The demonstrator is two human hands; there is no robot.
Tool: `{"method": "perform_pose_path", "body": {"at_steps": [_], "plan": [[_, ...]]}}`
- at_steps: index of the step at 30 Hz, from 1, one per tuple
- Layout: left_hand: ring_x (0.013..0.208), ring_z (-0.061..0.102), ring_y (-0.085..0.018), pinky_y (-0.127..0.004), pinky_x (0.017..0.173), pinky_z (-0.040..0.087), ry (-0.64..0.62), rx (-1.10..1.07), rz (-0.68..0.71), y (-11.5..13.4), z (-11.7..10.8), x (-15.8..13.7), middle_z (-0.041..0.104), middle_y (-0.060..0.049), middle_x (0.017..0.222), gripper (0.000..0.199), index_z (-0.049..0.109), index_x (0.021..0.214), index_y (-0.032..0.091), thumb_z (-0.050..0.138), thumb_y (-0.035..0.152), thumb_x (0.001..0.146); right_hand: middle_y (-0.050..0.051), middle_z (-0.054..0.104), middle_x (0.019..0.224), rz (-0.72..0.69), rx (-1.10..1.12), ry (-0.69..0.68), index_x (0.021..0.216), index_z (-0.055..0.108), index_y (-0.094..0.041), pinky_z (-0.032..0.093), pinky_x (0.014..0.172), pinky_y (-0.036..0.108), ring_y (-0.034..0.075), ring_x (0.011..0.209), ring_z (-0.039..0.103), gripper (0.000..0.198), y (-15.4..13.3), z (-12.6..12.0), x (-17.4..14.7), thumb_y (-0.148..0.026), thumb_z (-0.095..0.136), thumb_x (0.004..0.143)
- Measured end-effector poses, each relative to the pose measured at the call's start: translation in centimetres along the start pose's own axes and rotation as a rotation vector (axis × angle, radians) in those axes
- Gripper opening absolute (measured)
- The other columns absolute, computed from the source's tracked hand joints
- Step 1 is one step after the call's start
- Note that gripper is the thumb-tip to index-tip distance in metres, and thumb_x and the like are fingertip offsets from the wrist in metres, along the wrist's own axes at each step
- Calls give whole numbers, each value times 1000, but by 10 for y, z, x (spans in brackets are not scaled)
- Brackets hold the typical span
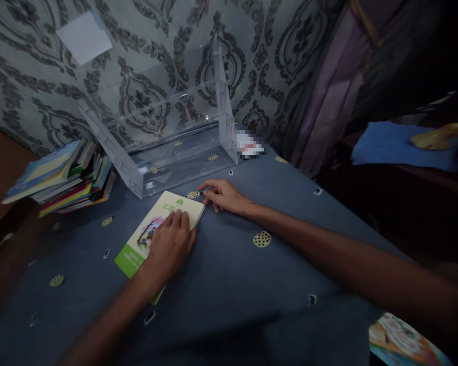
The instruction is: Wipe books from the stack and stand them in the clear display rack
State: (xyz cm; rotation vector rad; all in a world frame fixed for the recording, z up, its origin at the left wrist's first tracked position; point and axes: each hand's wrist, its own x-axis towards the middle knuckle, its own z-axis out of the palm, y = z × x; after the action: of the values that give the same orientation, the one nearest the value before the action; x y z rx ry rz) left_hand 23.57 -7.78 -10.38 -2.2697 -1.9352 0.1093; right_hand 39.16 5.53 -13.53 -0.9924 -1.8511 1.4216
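A book (162, 221) with a cream and green cover, a small coloured drawing and green lettering lies at a slant on the table. My left hand (171, 236) rests on its cover, fingers laid flat, thumb toward the right edge. A green corner shows below my left wrist; whether it belongs to a second book I cannot tell. Just beyond the book's upper right corner is my right hand (225, 196), fingers apart and nothing visible in them. Behind both hands stands a clear plastic rack (133, 173) with upright side panels.
A stack of books (68, 178) sits left of the rack. A small white and red item (250, 145) is at its right. The blue patterned tablecloth (229, 274) ends at the right. A blurred dark arm-like shape (19, 254) reaches in from the left. Blue cloth (385, 145) lies farther right.
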Motion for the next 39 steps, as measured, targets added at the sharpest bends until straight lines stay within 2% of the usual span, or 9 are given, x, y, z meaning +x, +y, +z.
{"method": "perform_pose_path", "body": {"at_steps": [10,16,19,24,29,34,39], "plan": [[123,61,-30,-37,87,56,7,46,22,2,-2,2,65,-18,128,25,55,119,15,46,24,98,-1,72,70,2,54,-27,108,66,-13,39,40,16,6,38,53,31,0,-3,-1,-3,49,83],[106,68,-30,-34,69,56,-34,26,-15,3,-6,3,69,-18,111,22,57,111,14,40,21,99,-2,73,67,-13,76,-38,107,65,-14,39,39,14,5,37,52,30,2,-3,0,-2,49,84],[103,69,-28,-30,64,53,-46,53,-5,4,-8,3,69,-16,108,22,58,108,15,38,20,100,-2,73,67,-18,76,-35,107,64,-14,40,40,15,5,36,51,29,2,-3,0,-3,50,85],[106,68,-30,-33,67,54,-81,67,-14,5,-9,3,68,-18,113,24,58,111,14,38,20,100,-3,72,65,-14,73,-29,105,64,-14,39,39,15,5,35,51,27,2,-2,0,-3,49,85],[106,68,-30,-34,72,56,-44,3,-15,4,-7,3,68,-17,110,22,58,111,14,40,18,99,-2,73,67,-16,87,-32,106,64,-14,39,39,14,5,36,53,29,2,-3,0,-2,50,84],[99,70,-27,-31,67,54,-47,48,-6,3,-8,3,69,-15,103,23,59,103,16,37,21,101,-2,73,68,-2,84,-30,105,63,-14,38,37,14,5,36,53,28,2,-3,0,-1,51,83],[99,70,-29,-33,67,53,-59,73,-5,3,-8,3,69,-16,105,24,59,107,15,36,20,101,0,74,70,3,82,-26,104,63,-14,38,37,15,6,36,53,28,0,-3,0,0,50,83]]}}
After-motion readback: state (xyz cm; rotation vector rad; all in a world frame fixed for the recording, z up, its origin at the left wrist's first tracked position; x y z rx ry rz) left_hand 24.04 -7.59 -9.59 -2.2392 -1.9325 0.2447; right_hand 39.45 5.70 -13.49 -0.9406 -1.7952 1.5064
